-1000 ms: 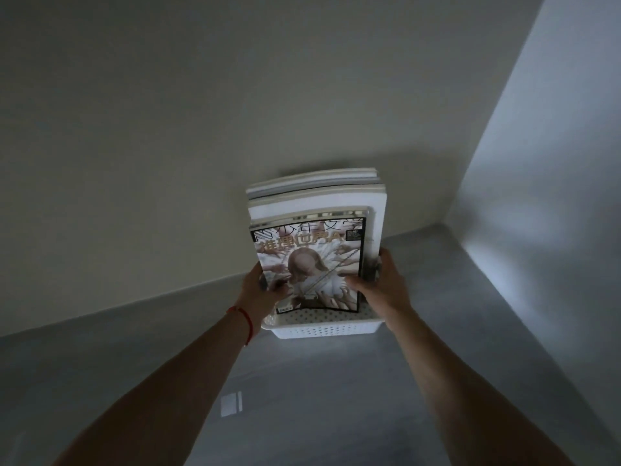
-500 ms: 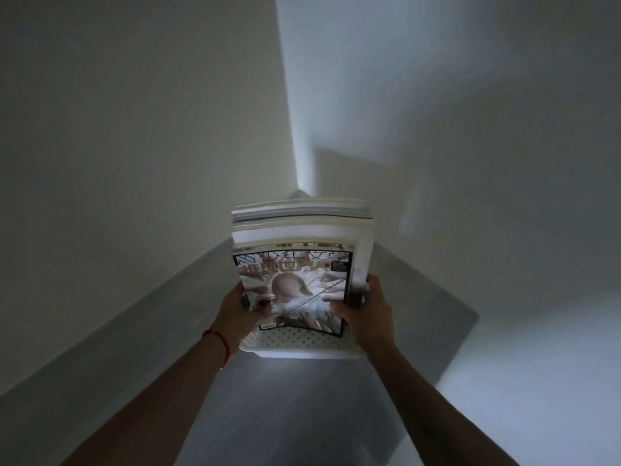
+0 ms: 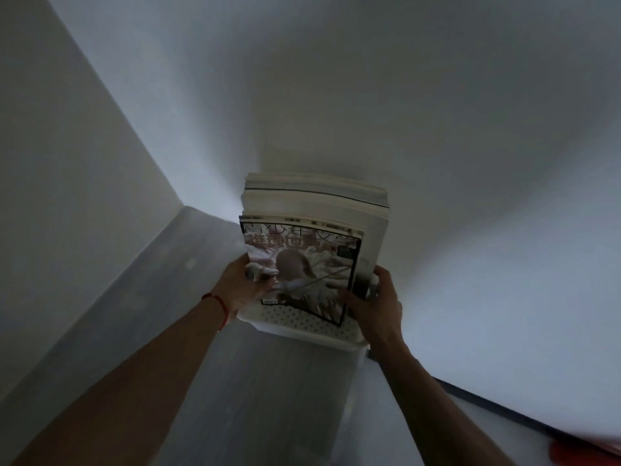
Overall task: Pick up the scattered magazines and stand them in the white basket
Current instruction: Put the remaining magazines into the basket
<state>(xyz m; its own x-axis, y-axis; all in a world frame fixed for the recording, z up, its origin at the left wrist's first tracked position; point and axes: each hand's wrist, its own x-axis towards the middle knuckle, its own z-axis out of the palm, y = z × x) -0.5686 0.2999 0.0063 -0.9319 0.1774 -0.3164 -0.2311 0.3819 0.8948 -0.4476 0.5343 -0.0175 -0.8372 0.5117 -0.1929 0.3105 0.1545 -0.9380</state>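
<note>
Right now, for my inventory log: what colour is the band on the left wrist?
Red: a thin wrist band, seen in the head view.

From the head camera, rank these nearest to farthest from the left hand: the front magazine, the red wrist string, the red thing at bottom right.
1. Front magazine: under the left hand, touching.
2. Red wrist string: on that arm's wrist, just behind.
3. Red thing: far bottom-right corner, blurred.

Grey floor (image 3: 235, 398), pale walls (image 3: 369, 95) meeting at a corner, red string bracelet (image 3: 220, 302), blurred red object (image 3: 584, 452) bottom right
</note>
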